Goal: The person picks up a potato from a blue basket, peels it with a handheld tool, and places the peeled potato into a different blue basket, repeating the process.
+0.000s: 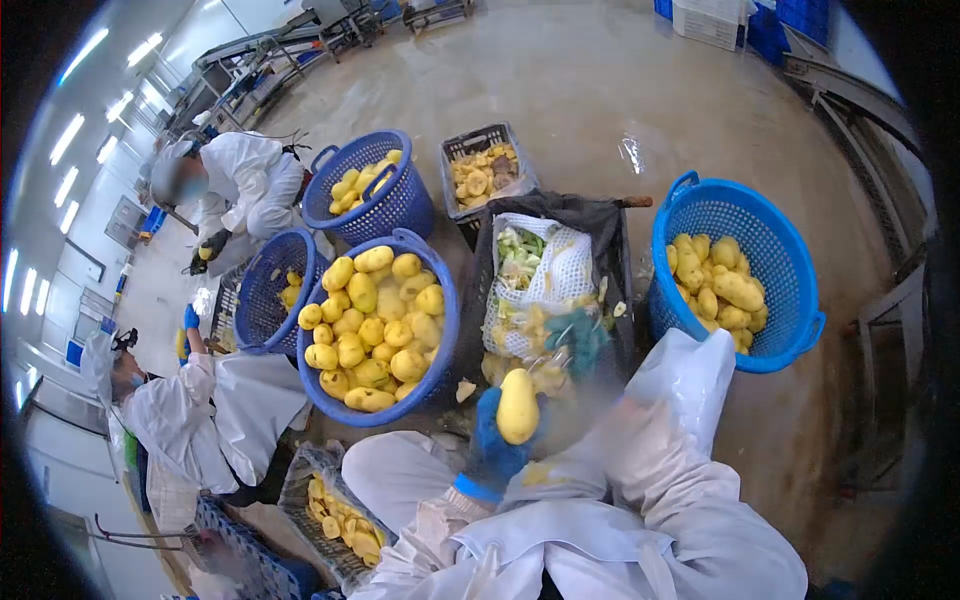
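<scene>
In front of my lap, my left hand (494,440) in a blue glove grips a peeled yellow potato (517,406), held upright. Just beyond it, my right hand (581,341) wears a green glove and reaches over a dark-lined crate (612,250). Motion smears its fingers, and whether it holds a tool cannot be made out. White netting (560,268), green leafy scraps (518,255) and yellow peelings lie in that crate.
A blue basket (790,270) of potatoes stands right; another full basket (452,330) stands left, with more behind. Crates of cut pieces sit at far centre (505,195) and lower left (300,480). Two people in white (185,425) sit at left. Metal frames (885,150) line the right.
</scene>
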Motion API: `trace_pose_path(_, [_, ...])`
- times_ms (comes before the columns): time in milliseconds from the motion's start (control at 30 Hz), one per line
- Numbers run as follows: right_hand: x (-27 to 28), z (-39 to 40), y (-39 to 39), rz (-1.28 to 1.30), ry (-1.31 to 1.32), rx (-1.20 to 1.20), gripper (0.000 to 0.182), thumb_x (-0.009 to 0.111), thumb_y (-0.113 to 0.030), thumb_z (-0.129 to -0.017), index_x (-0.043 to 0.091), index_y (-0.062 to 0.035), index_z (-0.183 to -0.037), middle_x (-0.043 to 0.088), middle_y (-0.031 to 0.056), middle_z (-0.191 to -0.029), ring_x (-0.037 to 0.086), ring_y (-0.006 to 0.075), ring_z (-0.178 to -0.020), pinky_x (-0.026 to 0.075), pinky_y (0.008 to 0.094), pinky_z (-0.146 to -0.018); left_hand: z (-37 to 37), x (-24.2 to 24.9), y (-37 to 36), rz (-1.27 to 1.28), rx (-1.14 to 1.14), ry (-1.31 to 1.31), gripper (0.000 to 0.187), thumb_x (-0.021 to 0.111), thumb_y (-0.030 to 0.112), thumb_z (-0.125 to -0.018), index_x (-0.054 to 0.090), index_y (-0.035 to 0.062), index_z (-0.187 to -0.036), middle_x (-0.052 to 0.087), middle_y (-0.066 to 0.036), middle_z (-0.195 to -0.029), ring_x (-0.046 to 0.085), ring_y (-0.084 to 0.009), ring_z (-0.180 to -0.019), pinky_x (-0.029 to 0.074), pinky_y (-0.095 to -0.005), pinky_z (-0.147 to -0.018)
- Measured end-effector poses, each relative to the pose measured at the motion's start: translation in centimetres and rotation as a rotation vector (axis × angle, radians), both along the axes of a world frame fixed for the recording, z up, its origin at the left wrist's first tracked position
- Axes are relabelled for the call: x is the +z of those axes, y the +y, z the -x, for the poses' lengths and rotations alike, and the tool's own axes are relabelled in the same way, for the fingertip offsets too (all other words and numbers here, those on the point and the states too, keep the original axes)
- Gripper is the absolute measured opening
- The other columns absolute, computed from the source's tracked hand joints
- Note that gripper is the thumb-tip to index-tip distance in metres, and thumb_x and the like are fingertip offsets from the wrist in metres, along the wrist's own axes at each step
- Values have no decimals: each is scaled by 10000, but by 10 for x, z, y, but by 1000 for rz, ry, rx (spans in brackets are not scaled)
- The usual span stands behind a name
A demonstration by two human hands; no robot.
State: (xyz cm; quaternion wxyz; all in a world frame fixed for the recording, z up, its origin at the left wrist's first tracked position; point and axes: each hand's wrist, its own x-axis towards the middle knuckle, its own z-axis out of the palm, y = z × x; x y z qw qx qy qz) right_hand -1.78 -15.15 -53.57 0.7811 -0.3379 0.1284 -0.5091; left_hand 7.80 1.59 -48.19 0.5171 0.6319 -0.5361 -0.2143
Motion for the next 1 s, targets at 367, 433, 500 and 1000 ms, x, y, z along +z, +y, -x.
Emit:
trace_pose_path(367, [47, 7, 30, 299, 402, -140, 317, 418, -272, -984, 630, -38, -954, 657, 81, -868, 636, 195, -769, 511, 326, -735, 6, 1, -6, 2, 30, -66, 498, 765, 40, -724, 450, -7, -1108, 576, -136, -1044, 606, -229, -924, 496, -333, -822])
trace_pose_path(433, [28, 3, 23, 264, 416, -178, 291, 426, -233, -976, 632, -29, -956, 663, 87, -872, 639, 192, -758, 511, 324, -730, 7, -1, -1, -10, 40, -116, 510, 767, 39, -718, 449, -2, -1115, 572, -136, -1055, 602, -228, -937, 492, -332, -823])
trace_pose_path(500, [35, -3, 16, 298, 449, -186, 261, 430, -189, -966, 633, -25, -951, 662, 87, -865, 640, 188, -750, 512, 323, -723, 0, -6, 1, -10, 8, -53, 526, 770, 33, -712, 446, -1, -1125, 575, -129, -1057, 604, -226, -948, 490, -327, -826])
trace_pose_path(1000, [11, -2, 11, 192, 410, -166, 402, 361, -336, -1002, 624, -40, -928, 652, 64, -893, 623, 173, -834, 502, 307, -769, -2, 23, 0, -325, -179, 1827, 584, 547, 480, -876, 459, 126, -1333, 511, -124, -1296, 496, -275, -1192, 485, -399, -905])
